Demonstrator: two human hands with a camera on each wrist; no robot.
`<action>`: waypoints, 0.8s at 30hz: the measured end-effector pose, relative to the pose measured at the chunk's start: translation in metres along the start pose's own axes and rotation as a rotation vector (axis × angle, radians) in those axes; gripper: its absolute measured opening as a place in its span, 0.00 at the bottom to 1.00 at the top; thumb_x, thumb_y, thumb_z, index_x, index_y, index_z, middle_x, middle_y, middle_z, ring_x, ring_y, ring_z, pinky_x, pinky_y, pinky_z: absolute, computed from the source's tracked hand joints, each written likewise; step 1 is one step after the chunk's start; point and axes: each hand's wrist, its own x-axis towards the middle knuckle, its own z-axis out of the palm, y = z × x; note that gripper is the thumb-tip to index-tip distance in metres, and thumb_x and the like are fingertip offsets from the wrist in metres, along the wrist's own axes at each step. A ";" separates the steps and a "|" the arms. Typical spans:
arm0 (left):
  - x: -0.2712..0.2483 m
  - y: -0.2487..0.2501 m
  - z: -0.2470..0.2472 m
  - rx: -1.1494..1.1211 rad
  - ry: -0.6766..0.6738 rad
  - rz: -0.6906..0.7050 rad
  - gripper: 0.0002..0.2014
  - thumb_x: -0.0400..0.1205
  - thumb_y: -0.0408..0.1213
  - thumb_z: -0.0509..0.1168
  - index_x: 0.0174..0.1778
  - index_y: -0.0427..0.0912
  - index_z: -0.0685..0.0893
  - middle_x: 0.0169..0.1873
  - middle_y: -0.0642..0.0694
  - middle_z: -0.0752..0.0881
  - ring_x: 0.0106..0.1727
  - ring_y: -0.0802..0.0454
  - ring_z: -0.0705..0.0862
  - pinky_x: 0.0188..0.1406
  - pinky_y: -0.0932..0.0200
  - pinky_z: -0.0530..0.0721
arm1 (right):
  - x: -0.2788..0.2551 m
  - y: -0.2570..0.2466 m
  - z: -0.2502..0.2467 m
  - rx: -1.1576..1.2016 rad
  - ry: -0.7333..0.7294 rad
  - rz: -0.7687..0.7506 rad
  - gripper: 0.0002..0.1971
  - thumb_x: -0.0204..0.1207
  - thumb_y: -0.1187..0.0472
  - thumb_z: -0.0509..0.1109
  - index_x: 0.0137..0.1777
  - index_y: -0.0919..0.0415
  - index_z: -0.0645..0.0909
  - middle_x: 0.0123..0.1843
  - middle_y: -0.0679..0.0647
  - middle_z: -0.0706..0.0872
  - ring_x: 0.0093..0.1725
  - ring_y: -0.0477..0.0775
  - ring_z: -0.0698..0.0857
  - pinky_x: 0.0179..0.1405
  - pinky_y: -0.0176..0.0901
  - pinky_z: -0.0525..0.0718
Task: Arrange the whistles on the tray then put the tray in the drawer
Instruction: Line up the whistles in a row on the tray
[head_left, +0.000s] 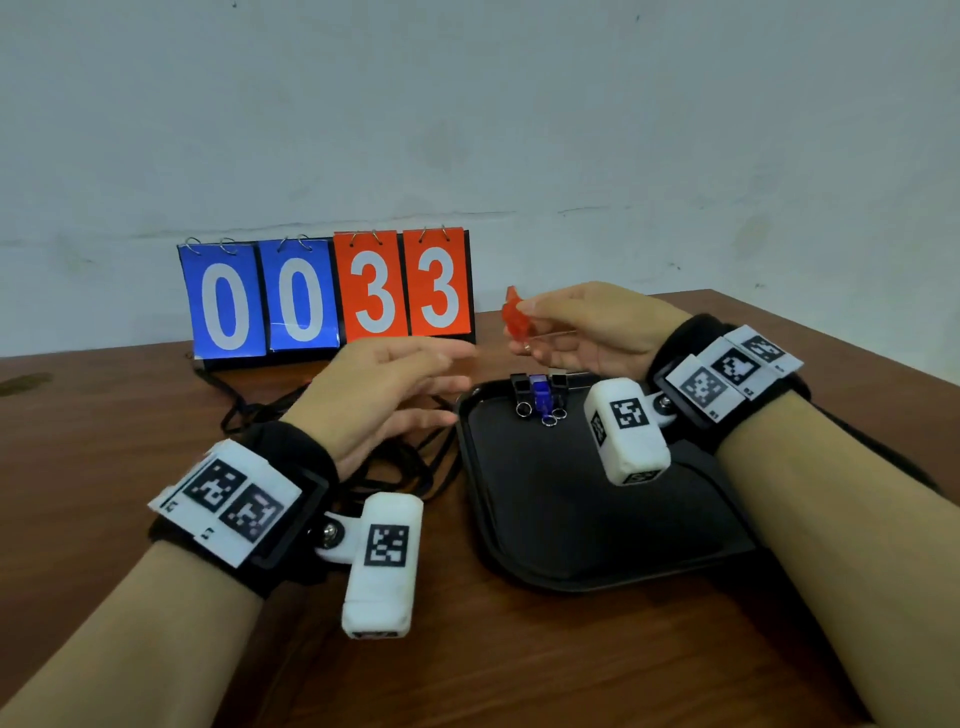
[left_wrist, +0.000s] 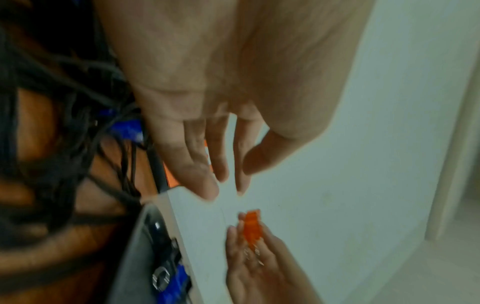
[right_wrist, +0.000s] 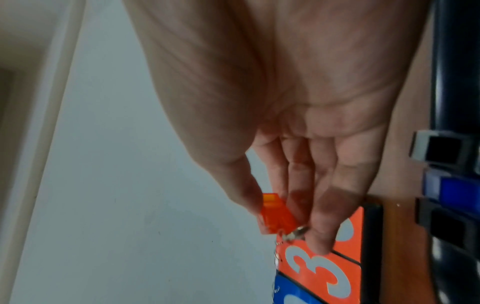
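- Soft, even indoor light is seen in the head view, a bit dim, with no harsh glare; only faint shadows are cast on the wooden table (head_left: 519, 649).
- The left hand (head_left: 384, 395) is smeared by motion blur, fingertips especially.
- Straight edges get bowed toward the frame borders by the wide lens.
- The left wrist view is badly blurred; the black cords (left_wrist: 64, 144) are turned to streaks.
- The right wrist view is softer than sharp, and the palm is left in shade.

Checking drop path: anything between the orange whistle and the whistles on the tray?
Nothing; head view shows bare air and table between orange whistle and tray's whistles.
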 end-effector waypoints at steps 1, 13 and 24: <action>0.002 -0.001 -0.004 0.084 0.090 0.017 0.12 0.88 0.33 0.62 0.57 0.47 0.92 0.58 0.51 0.91 0.57 0.53 0.91 0.42 0.61 0.89 | -0.001 -0.002 -0.004 0.034 0.013 -0.004 0.11 0.85 0.62 0.68 0.61 0.70 0.83 0.52 0.62 0.91 0.53 0.56 0.92 0.51 0.39 0.89; 0.010 -0.014 -0.022 0.503 0.269 -0.161 0.09 0.87 0.42 0.66 0.57 0.49 0.91 0.52 0.47 0.86 0.53 0.50 0.87 0.32 0.62 0.84 | 0.005 0.005 -0.040 -0.381 0.210 0.163 0.19 0.79 0.51 0.75 0.63 0.62 0.79 0.48 0.63 0.90 0.36 0.47 0.91 0.34 0.33 0.87; 0.012 -0.020 -0.020 0.499 0.240 -0.301 0.08 0.87 0.41 0.65 0.59 0.43 0.85 0.55 0.40 0.85 0.51 0.52 0.85 0.29 0.60 0.84 | 0.013 0.021 -0.061 -0.646 0.204 0.383 0.19 0.78 0.46 0.75 0.53 0.64 0.81 0.38 0.59 0.92 0.42 0.55 0.89 0.19 0.34 0.79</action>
